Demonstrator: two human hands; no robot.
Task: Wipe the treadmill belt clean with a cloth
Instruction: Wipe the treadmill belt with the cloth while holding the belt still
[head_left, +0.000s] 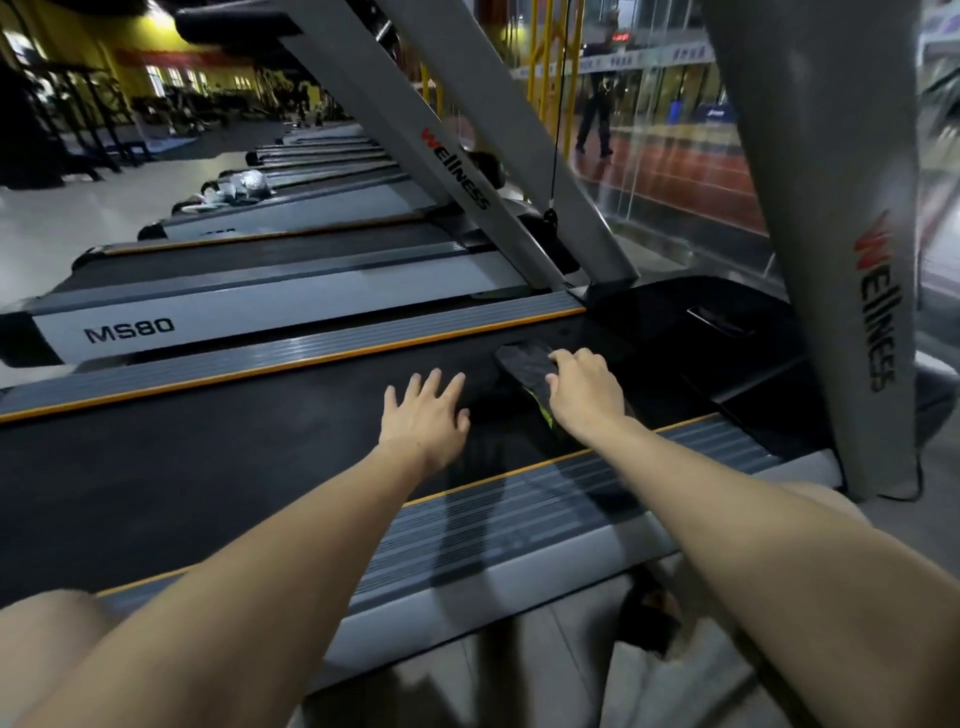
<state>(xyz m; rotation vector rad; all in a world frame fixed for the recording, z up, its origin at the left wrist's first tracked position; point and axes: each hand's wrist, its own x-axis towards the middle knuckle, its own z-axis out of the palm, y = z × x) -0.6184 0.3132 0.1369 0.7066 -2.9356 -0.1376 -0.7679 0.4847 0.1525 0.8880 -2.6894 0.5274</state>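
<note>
Nearest the camera runs the ribbed grey side rail (519, 525) with its orange edge strip, and just past it the matte black treadmill belt (208, 467) stretches flat from 9 o'clock toward 2 o'clock. The left hand (423, 415) lies palm down on the belt, fingers straight and spread, holding nothing. Just beside it at 3 o'clock, the right hand (584, 392) presses on a dark cloth (524, 364); its fingers curl over the cloth's right edge, and the crumpled fabric sticks out from under the fingertips toward 10 o'clock, with a yellow-green patch showing below the thumb. The cloth sits on the belt near the glossy black motor cover (701, 332). At 3 o'clock rises a smooth grey upright (831, 260) lettered "Wellness" in red and black. Beyond the far rail (291, 353), the next treadmill's grey side panel (208, 322) reads "MS80", and its slanted upright (457, 171) also bears "Wellness".
</note>
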